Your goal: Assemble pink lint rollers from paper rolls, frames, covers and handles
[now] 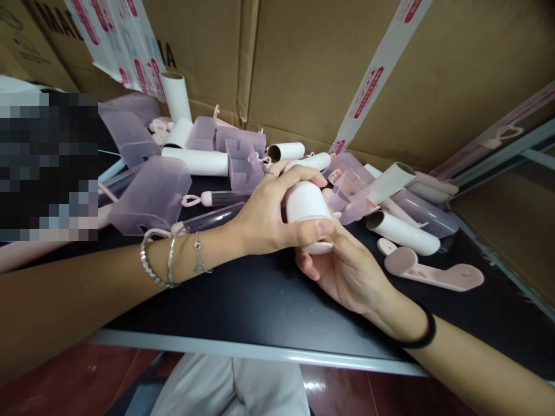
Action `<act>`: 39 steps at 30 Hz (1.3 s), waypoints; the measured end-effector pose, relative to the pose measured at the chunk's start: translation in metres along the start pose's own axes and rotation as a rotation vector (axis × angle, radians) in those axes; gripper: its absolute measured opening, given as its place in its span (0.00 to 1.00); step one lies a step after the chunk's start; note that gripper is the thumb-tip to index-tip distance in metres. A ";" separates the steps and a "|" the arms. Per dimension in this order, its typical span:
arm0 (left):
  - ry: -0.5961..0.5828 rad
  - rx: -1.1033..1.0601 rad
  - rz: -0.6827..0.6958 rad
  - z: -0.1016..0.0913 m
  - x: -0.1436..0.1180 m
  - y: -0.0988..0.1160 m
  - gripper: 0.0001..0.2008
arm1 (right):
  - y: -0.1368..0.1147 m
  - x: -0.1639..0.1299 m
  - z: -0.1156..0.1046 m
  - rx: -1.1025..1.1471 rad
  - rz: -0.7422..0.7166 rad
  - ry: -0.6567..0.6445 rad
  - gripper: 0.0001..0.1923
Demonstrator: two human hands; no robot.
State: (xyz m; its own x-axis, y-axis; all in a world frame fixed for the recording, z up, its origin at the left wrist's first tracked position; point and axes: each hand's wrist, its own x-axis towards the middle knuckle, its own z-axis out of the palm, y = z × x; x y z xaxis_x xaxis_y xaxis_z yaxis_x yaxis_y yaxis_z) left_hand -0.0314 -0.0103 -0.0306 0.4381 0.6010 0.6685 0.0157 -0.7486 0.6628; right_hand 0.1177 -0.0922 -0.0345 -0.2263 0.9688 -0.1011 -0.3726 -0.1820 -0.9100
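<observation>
A smooth white cylinder (pixel 307 202) is held above the black flat tabletop (pixel 260 306), in the middle of the view, between both bare hands. From nine o'clock it is clasped by the left hand (pixel 266 219), whose thumb is pressed across its lower front while the fingers are wrapped over the top. From four o'clock it is supported by the right hand (pixel 351 274), whose fingers are curled beneath. The hands are thus brought together, clamped on the one piece. At its lower end a pale pink flat rounded piece (pixel 318 248) is seen; whether the two are joined cannot be told.

Around the cylinder, loose parts are strewn. At four o'clock a pale pink plastic bracket with rounded ends (pixel 451 277) is laid, with a hollow white tube (pixel 407 234) just beyond it. At nine o'clock a translucent purple plastic tray (pixel 150 193) is found, and between ten and eleven an upright white hollow tube (pixel 177 98) is stood.

The step in hand is judged to be a two-handed pressing or adjusting of the cylinder against the pink piece. For the next move, a steady hold from beneath and even thumb pressure seem to be called for.
</observation>
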 end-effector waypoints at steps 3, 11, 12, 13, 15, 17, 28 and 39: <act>-0.057 -0.086 -0.050 0.000 -0.004 0.002 0.33 | -0.001 0.003 -0.008 -0.195 -0.087 0.069 0.43; -0.018 -0.908 -0.646 0.021 -0.014 0.022 0.45 | -0.009 0.011 -0.029 -0.963 -0.626 0.249 0.31; -0.001 -0.962 -0.671 0.022 -0.012 0.022 0.36 | -0.009 0.011 -0.028 -0.960 -0.602 0.239 0.26; 0.022 -1.005 -0.679 0.023 -0.010 0.021 0.27 | -0.008 0.012 -0.028 -0.944 -0.565 0.227 0.23; 0.095 -1.035 -0.670 0.023 -0.007 0.019 0.15 | -0.006 0.014 -0.028 -0.895 -0.465 0.200 0.17; 0.163 -0.989 -0.668 0.023 -0.006 0.017 0.09 | -0.002 0.017 -0.027 -0.823 -0.345 0.165 0.16; 0.329 -0.679 -0.682 0.026 -0.006 0.017 0.05 | 0.013 0.018 -0.001 -0.268 -0.172 -0.008 0.07; 0.319 -0.707 -0.669 0.026 -0.007 0.017 0.09 | 0.005 0.014 0.004 -0.389 -0.086 0.160 0.15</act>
State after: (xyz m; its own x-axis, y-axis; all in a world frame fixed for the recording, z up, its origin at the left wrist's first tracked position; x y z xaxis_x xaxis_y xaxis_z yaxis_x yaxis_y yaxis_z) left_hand -0.0106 -0.0344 -0.0331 0.2734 0.9587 0.0784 -0.4097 0.0424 0.9112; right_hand 0.1090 -0.0797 -0.0385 -0.0558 0.9971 -0.0514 -0.0097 -0.0520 -0.9986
